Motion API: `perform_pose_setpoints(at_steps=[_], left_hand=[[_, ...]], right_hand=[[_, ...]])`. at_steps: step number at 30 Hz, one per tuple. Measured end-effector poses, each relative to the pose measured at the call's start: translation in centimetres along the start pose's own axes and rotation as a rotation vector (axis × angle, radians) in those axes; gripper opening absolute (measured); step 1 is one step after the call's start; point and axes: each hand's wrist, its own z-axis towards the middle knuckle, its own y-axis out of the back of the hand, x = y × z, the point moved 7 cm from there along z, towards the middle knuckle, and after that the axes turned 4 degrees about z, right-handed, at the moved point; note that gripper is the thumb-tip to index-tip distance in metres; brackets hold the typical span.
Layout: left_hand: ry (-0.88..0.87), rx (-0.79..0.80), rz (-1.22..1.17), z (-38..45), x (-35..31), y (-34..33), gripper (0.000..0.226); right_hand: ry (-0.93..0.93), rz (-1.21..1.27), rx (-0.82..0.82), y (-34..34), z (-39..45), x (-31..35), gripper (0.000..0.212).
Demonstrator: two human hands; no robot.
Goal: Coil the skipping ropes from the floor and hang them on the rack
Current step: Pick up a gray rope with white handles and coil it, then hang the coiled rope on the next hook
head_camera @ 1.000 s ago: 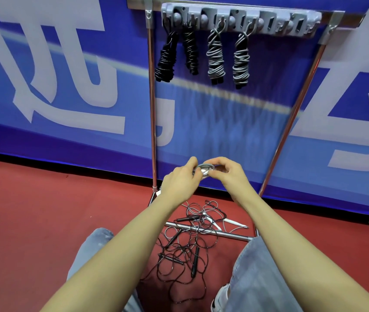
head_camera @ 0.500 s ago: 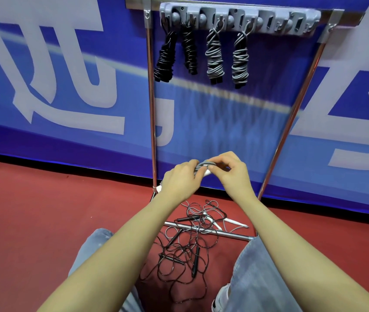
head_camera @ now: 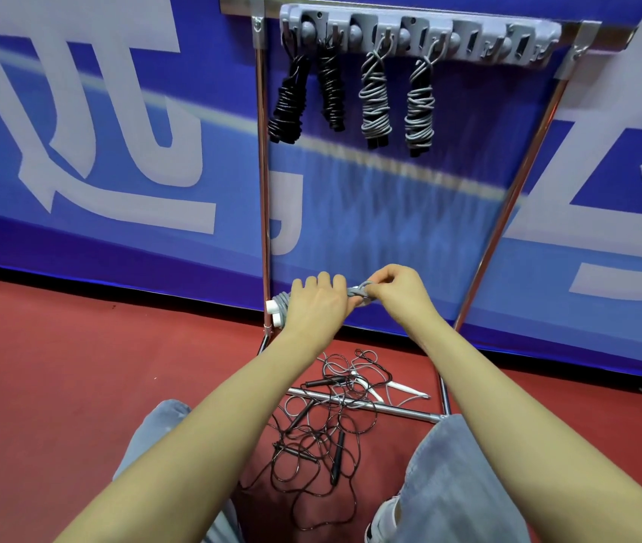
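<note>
Fingers (head_camera: 321,286) of the left hand (head_camera: 317,307) curl around a grey coiled rope (head_camera: 358,297), held level in front of the person; the right hand (head_camera: 397,293) pinches its end loop. White handles (head_camera: 274,311) stick out to the left. This looks like the last securing turn. Next, the bundle needs lifting to a free hook on the rack (head_camera: 507,43), far and above, right of four hung ropes (head_camera: 350,96). Tangled ropes (head_camera: 319,429) lie on the near floor (head_camera: 76,386).
</note>
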Motion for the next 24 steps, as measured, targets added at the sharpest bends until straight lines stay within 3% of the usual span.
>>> perform_pose_setpoints(at_steps=[4,8,12,16,19,22,24], left_hand=[[0.004,0.184,-0.009,-0.5,-0.6,-0.9,0.033],[0.045,0.271,-0.18,-0.4,-0.8,-0.7,0.028],[0.139,0.354,-0.424,0.1,-0.3,-0.9,0.026],[0.249,0.319,-0.535,0.4,-0.3,-1.0,0.027],[0.256,0.281,-0.535,0.5,-0.3,-0.7,0.029],[0.187,0.277,-0.465,0.3,-0.6,-0.6,0.038],[0.162,0.263,-0.427,0.1,-0.7,-0.5,0.04]], right_hand=[[0.23,-0.351,-0.095,0.0,-0.5,1.6,0.006],[0.489,-0.671,-0.156,-0.6,-1.7,3.0,0.008],[0.573,-0.671,-0.208,-0.4,-2.1,3.7,0.015],[0.588,-0.634,-0.224,-0.5,-2.2,4.5,0.019],[0.583,-0.625,-0.225,-0.3,-2.1,4.7,0.016],[0.626,-0.648,-0.338,0.5,-2.5,5.2,0.022],[0.52,-0.618,-0.343,0.9,-2.1,4.7,0.026]])
